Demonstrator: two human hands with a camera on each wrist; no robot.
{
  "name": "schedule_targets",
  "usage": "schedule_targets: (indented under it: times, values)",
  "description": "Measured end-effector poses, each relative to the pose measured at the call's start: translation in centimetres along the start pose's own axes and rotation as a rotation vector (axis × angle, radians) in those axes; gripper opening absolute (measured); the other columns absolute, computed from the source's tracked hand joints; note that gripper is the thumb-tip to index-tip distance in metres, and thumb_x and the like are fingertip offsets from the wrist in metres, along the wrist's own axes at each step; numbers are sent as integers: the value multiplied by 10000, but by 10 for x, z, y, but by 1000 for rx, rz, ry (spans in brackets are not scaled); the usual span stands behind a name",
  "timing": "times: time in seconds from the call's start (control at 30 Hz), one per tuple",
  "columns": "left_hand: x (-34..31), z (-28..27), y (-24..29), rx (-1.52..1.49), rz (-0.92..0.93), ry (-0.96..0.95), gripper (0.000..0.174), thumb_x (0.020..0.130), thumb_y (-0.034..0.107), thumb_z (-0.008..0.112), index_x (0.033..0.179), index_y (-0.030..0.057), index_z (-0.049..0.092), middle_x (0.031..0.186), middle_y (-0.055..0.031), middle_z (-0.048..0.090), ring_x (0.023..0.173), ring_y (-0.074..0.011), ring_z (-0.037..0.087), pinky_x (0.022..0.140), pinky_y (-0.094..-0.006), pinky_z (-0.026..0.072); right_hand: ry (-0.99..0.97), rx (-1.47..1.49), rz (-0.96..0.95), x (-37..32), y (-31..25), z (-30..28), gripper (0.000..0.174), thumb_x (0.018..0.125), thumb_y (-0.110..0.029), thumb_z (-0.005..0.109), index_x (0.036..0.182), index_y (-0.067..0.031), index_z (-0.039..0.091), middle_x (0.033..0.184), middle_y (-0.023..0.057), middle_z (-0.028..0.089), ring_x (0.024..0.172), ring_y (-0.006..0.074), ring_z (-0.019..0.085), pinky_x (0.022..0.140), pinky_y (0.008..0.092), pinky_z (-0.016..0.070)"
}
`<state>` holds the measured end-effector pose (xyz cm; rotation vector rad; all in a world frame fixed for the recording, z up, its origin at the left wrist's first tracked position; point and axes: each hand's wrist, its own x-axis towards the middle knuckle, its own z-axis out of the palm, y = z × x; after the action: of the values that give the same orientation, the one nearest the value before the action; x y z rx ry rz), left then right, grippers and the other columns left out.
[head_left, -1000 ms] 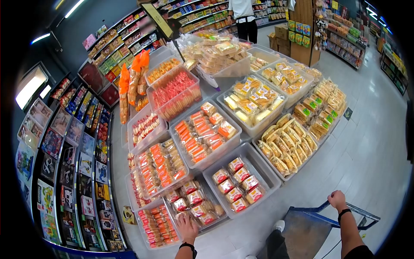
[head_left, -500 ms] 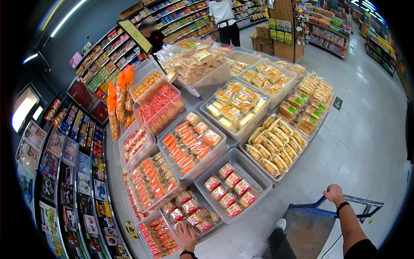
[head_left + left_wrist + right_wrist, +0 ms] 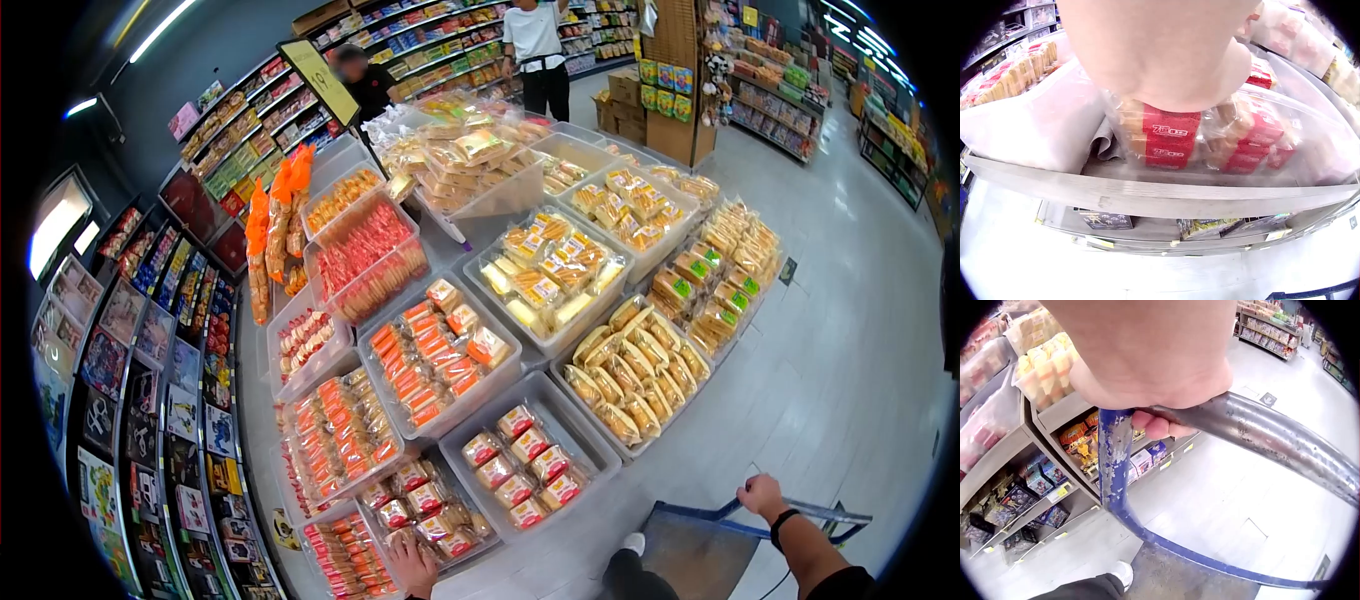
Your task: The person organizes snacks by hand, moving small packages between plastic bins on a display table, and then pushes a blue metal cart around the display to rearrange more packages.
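Note:
In the head view my left hand lies over the front of a plastic bin, its fingers extended across wrapped bread packs with red-and-white labels. The left wrist view has the heel of that hand right above packs with red bands, its fingers hidden behind it. At the right, my right hand grips the handle of a platform cart, close to the corner where the bare metal bar meets chipped blue paint. Fingertips show curled below the bar. The cart's worn deck lies beneath.
More bins of wrapped baked goods cover the display, including one grey bin beside the left hand's bin. Toy shelves line the left. Two people stand at the far side, one in a white shirt. Tiled floor stretches along the right.
The head view has swung, shifting the display in the picture. My left hand sits lower in view, still over the bread packs. My right hand keeps its hold on the cart handle.

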<state>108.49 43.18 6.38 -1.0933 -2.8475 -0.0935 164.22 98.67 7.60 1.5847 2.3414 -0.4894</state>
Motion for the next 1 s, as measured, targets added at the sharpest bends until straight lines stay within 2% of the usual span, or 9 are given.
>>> schedule_targets:
  times: [0.13,0.3,0.4,0.5,0.53,0.67,0.77,0.9,1.0]
  values:
    - [-3,24,-10,163,48,-73,679,975,466,438,1445,-25,443,1369,-323,499,1292,-473,452,1092,-591,336,-35,27,16,1,2,-4,376,751,-414,616,725,-61,745,732,187,695,768,412,671,720,489,552]
    - [10,-7,22,-82,-81,24,554,846,303,519,1319,16,530,1402,-279,460,1306,-468,409,1125,-613,269,-13,17,-27,36,20,-7,350,759,-372,616,730,-44,733,734,212,679,736,425,656,716,499,545]
    - [12,-8,27,-128,-101,54,527,855,301,507,1298,17,537,1413,-291,459,1312,-477,411,1125,-605,284,-24,43,16,83,32,-23,365,741,-388,619,764,-44,740,771,220,691,773,428,668,760,497,557]
    - [8,2,21,-89,-101,9,507,886,306,458,1292,12,533,1396,-299,467,1327,-473,407,1128,-591,283,0,-58,8,143,60,-34,387,777,-384,595,812,-26,739,890,244,699,889,432,662,829,506,539]
    - [9,-2,23,-62,-91,-2,502,890,300,448,1295,17,534,1411,-291,464,1345,-460,400,1137,-587,271,39,-47,-20,157,60,-48,376,788,-369,594,809,-23,739,876,241,699,866,437,662,807,514,537]
    - [9,-1,25,30,-127,-46,509,903,272,443,1347,32,514,1481,-258,423,1401,-429,362,1173,-578,225,121,5,63,206,54,-94,392,789,-350,598,774,24,714,857,268,683,846,450,657,779,513,535]
    - [2,2,29,229,-125,53,498,965,286,420,1394,42,488,1518,-241,393,1426,-418,336,1192,-574,202,194,30,9,225,61,-102,389,786,-336,595,789,31,724,826,266,685,825,448,661,777,503,539]
    - [-7,13,48,482,-383,156,522,1046,341,407,1476,46,415,1551,-260,345,1445,-401,320,1192,-557,210,133,60,19,221,55,-110,382,782,-334,596,792,23,731,839,266,692,829,439,669,781,493,542]
    - [-8,29,92,117,-469,281,549,1027,315,464,1483,19,388,1546,-284,334,1440,-425,309,1182,-552,217,75,72,37,214,49,-115,382,779,-338,597,793,19,733,829,265,690,830,438,669,780,489,542]
